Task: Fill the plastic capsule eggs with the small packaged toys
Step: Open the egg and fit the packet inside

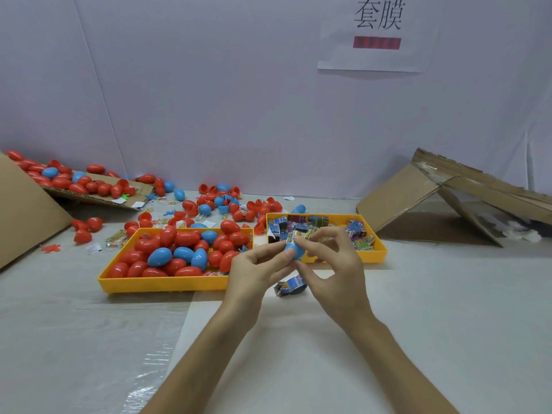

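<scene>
Just right of the frame's centre, a blue egg half sits between both hands. The left hand grips it with curled fingers, while the right hand pinches a small toy packet at its mouth — thumb and forefinger narrow. Another packet lies below on the table. Behind: a yellow tray of eggs at left, a yellow tray of packets at right.

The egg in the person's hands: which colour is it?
The egg is blue, with a toy packet at its top; the head view shows it.
</scene>
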`<state>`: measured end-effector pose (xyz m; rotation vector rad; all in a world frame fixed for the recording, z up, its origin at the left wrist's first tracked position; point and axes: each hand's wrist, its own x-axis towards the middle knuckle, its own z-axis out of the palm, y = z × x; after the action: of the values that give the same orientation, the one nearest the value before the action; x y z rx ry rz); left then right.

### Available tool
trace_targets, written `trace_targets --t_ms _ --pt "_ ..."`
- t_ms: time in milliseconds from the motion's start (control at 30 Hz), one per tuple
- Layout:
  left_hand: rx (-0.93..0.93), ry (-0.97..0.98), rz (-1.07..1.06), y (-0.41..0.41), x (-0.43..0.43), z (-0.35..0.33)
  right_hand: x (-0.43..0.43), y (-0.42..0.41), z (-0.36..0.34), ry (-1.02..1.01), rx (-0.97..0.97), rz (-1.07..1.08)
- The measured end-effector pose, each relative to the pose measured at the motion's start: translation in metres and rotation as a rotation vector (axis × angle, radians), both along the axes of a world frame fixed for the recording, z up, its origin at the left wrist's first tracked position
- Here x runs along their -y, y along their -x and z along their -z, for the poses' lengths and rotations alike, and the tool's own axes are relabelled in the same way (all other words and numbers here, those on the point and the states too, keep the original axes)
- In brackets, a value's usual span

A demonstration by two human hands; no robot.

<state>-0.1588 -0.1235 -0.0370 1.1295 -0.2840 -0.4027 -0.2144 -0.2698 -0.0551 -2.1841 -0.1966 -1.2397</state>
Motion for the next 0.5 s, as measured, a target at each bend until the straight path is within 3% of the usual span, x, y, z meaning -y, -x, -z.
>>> trace_targets --t_ms 500 --pt "-0.224 0.171 0.16 0.0013 -0.0023 -0.0047 -0.0062 0.0016 0.0029 0.044 0.12 0.089"
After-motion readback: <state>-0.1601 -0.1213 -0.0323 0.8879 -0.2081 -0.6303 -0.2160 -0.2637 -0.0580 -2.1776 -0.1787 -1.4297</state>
